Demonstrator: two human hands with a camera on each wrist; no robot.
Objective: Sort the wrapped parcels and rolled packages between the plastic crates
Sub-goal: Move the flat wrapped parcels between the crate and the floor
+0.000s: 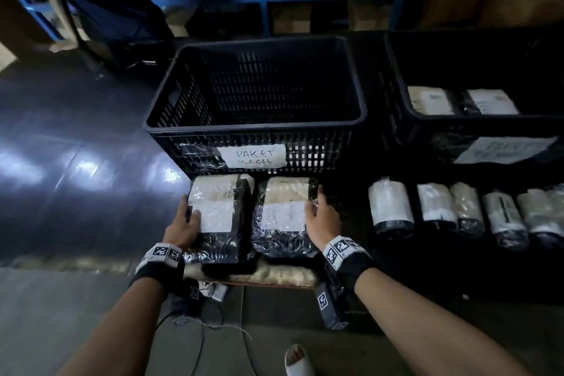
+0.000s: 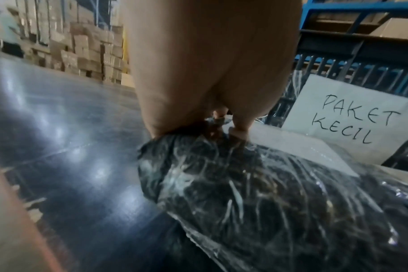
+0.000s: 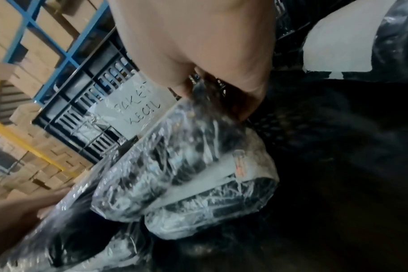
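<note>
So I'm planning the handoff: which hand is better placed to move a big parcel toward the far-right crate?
Probably the right hand: it grips the right parcel's outer edge, nearer that crate. The left hand holds the left parcel, farther away.

Head view is taken from above, angled forward and down, so both forearms, the floor and the black crate (image 1: 256, 107) with the "PAKET KECIL" label (image 1: 253, 156) are framed from a moderate distance. Left wrist view is set very close behind the left hand (image 2: 212, 73), facing along it over the left parcel (image 2: 268, 193) toward the label (image 2: 352, 119). Right wrist view is rolled sideways, close behind the right hand (image 3: 198, 51). The label (image 3: 133, 114) and crate front are shared by all three.
</note>
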